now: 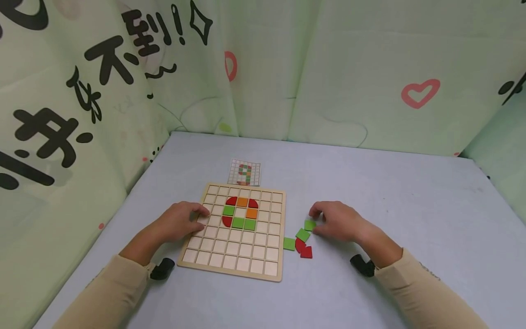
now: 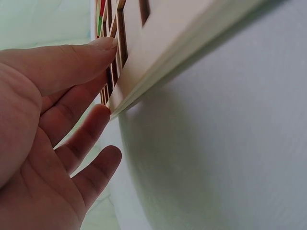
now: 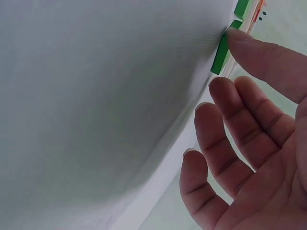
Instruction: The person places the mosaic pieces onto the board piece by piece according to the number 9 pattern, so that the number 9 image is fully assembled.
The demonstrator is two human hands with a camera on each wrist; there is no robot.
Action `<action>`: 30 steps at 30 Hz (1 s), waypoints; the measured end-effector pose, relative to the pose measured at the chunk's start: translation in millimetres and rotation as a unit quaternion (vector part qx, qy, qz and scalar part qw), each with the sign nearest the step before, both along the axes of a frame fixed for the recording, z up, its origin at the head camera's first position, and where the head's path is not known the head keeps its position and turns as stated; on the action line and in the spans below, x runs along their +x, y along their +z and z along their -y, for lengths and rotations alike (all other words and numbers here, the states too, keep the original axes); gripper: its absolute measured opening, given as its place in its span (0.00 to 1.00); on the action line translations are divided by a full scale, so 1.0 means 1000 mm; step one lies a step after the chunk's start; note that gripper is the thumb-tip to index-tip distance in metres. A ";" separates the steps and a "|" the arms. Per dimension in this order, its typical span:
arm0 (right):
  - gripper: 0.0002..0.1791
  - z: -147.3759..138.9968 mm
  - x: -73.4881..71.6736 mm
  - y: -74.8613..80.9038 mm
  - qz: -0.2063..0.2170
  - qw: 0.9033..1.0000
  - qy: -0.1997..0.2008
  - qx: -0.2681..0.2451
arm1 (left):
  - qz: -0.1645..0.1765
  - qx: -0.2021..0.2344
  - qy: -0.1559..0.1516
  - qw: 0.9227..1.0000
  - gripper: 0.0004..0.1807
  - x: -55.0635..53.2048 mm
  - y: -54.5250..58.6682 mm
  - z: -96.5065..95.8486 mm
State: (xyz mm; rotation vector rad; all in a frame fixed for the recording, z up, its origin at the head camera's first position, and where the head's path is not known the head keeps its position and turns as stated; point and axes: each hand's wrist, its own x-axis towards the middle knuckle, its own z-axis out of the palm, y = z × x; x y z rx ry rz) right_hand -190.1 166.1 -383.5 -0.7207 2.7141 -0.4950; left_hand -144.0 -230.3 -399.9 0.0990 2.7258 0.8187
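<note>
A wooden grid board (image 1: 230,272) lies on the table with red, orange and green pieces set in a closed ring in its upper cells. My left hand (image 1: 179,221) is at the board's left edge, thumb and fingertips over the border; in the left wrist view the fingers (image 2: 84,139) are spread and fairly straight. To the right of the board, my right hand (image 1: 340,221) is over a green square tile (image 1: 310,225). The right wrist view shows the thumb's tip against that green tile (image 3: 221,55), the other fingers loosely extended and the index fingertip near its far end.
More loose pieces lie by the board's right edge: a green square (image 1: 302,235), another green square (image 1: 289,243), a red rounded piece (image 1: 300,245) and a red piece (image 1: 306,252). Behind the board is a pattern card (image 1: 233,172). A printed curtain (image 1: 349,68) encloses the table.
</note>
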 end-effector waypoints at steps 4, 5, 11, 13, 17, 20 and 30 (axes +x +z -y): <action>0.13 -0.001 -0.001 0.000 -0.008 1.000 0.005 0.003 | -0.006 0.002 -0.005 1.000 0.17 0.000 0.001 0.001; 0.13 -0.001 -0.001 0.000 -0.009 1.000 0.005 0.004 | -0.007 0.003 -0.006 1.000 0.17 0.000 0.001 0.001; 0.14 0.000 -0.003 -0.001 -0.013 1.000 0.001 0.004 | -0.009 0.002 -0.011 1.000 0.17 0.000 0.002 0.001; 0.13 0.000 -0.003 -0.001 -0.015 1.000 0.002 0.004 | -0.010 0.002 -0.012 1.000 0.17 0.000 0.002 0.001; 0.13 0.001 -0.004 -0.001 -0.025 1.000 0.001 0.008 | -0.011 0.002 -0.011 1.000 0.17 0.000 0.001 0.001; 0.13 0.002 -0.004 0.000 -0.035 0.999 -0.002 0.011 | -0.011 0.003 -0.012 1.000 0.17 0.000 0.001 0.002; 0.13 0.012 -0.005 0.006 -0.052 0.998 0.016 0.007 | -0.012 0.002 -0.009 1.000 0.17 0.001 0.001 0.001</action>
